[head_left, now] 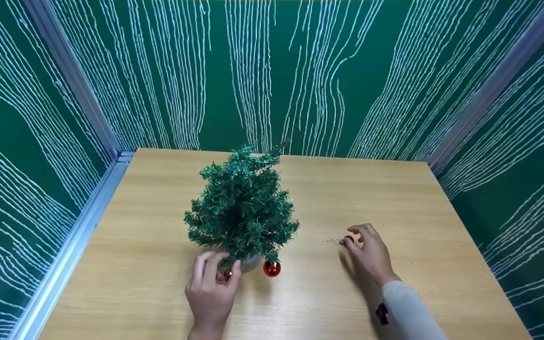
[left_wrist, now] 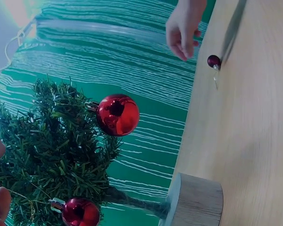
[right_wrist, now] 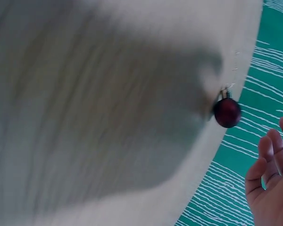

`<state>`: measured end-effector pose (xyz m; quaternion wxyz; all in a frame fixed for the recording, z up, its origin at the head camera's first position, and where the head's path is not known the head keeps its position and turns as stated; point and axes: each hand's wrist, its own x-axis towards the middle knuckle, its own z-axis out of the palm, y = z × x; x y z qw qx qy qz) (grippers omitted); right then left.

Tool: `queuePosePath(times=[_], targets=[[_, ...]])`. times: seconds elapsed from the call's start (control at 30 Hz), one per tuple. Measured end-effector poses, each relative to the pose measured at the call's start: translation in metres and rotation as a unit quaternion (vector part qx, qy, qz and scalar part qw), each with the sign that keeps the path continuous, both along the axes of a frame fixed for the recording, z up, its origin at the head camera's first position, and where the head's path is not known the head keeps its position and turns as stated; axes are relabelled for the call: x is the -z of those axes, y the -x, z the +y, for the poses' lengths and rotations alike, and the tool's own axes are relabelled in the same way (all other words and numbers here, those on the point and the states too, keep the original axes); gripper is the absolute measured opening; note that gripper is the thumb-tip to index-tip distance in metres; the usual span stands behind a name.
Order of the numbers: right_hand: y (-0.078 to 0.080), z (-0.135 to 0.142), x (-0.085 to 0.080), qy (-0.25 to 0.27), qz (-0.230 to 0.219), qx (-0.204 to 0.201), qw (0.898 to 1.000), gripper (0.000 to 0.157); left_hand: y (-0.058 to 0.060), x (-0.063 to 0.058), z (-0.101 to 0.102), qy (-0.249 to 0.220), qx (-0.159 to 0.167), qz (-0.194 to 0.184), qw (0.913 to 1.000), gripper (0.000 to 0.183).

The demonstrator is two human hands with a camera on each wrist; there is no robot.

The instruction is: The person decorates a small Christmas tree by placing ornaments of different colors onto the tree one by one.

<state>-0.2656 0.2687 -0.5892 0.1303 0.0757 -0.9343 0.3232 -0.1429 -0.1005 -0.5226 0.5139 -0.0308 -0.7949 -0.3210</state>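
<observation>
A small artificial Christmas tree point(head_left: 243, 208) stands upright on a round pale base point(left_wrist: 198, 202). My left hand point(head_left: 213, 283) is at its lower left branches, fingers curled at the thread of a crimson bauble point(left_wrist: 80, 213). That thread runs up toward the fingertips in the left wrist view, where most of the hand is hidden. A shiny red bauble point(head_left: 272, 268) hangs from a lower branch to the right. On the table lies a dark red bauble point(right_wrist: 227, 113) with its thread stretched out. My right hand point(head_left: 371, 252) hovers over it, fingers loosely bent and apart from it.
The wooden table point(head_left: 310, 302) meets green walls point(head_left: 295, 75) with white wavy lines on three sides. A metal rail point(head_left: 76, 241) runs along the left edge. A dark object point(head_left: 382, 313) sits at the right sleeve.
</observation>
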Motion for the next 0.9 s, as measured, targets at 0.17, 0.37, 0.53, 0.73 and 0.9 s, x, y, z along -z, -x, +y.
queuePosePath(times=[0.17, 0.37, 0.53, 0.73, 0.9], targets=[[0.000, 0.003, 0.009, -0.038, 0.015, -0.013, 0.999, 0.032, -0.001, 0.001, 0.000, 0.002, 0.003, 0.000, 1.0000, 0.020], [0.003, 0.006, 0.019, -0.067, 0.027, -0.007, 0.997, 0.035, -0.001, 0.003, 0.000, 0.003, 0.002, 0.000, 1.0000, 0.022], [0.006, 0.007, 0.022, -0.095, 0.018, -0.007, 0.995, 0.037, -0.001, 0.004, 0.000, 0.004, 0.002, -0.003, 1.0000, 0.022], [0.009, 0.006, 0.021, -0.127, 0.017, -0.008, 0.992, 0.038, -0.001, 0.004, 0.000, 0.004, 0.006, -0.005, 1.0000, 0.022], [0.010, 0.007, 0.023, -0.137, 0.011, -0.007, 0.991, 0.037, 0.000, 0.004, -0.001, 0.001, 0.011, -0.004, 0.9999, 0.023]])
